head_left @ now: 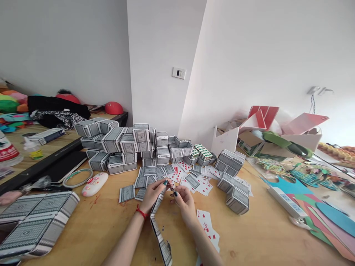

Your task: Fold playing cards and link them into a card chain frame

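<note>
A long strip of folded, interlocked playing cards point(158, 231) with grey patterned backs hangs from my hands down to the table's front edge. My left hand point(152, 195), a red cord bracelet at its wrist, is closed on the strip's upper end. Thumb and index finger of my right hand point(183, 203) pinch at the same end, close to the left fingertips. Exactly which card edge they hold is partly hidden. Face-up playing cards point(206, 225) lie partly under my right forearm. Beyond the hands are loose cards point(192, 181), some face up and some face down.
Blocks built from folded cards point(112, 138) stand stacked at the back left; more card blocks point(237, 199) sit at right. A folded-card panel point(36, 221) lies front left, near a white mouse point(95, 184). Coloured paper point(330, 218) and a power strip point(287, 202) occupy the right.
</note>
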{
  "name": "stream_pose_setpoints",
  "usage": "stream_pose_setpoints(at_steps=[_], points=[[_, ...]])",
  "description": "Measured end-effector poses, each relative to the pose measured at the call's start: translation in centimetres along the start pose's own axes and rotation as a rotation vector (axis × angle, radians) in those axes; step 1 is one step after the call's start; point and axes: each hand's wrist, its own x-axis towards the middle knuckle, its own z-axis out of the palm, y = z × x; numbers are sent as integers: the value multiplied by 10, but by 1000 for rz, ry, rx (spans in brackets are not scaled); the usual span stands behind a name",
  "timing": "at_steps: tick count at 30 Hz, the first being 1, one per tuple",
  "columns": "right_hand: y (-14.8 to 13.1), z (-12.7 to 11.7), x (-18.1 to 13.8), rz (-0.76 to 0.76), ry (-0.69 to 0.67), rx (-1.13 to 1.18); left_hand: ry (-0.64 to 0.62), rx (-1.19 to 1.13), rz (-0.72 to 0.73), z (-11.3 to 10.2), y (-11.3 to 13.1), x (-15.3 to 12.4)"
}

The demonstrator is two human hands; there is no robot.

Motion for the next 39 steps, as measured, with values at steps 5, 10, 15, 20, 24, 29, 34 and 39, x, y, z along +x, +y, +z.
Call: stream_pose_setpoints(at_steps=[5,10,15,20,24,29,34,39], points=[[-1,0,0,17,41,-16,-61,138,18,-3,-4,1],[-6,3,-1,72,78,-7,-73,231,37,-4,-8,2],[-8,4,0,107,84,-2,-72,256,53,-5,-10,2],[-8,1,-1,127,65,-44,-69,285,49,-5,-8,2],[-7,-1,0,106,56,-93,-82,284,32,-5,-10,3],[-5,-1,0,98,61,-140,-92,318,25,-4,-13,4],[-6,0,0,141,72,-131,-111,354,48,-2,-11,2],[-6,0,2,174,82,-95,-175,348,36,2,-7,-1]])
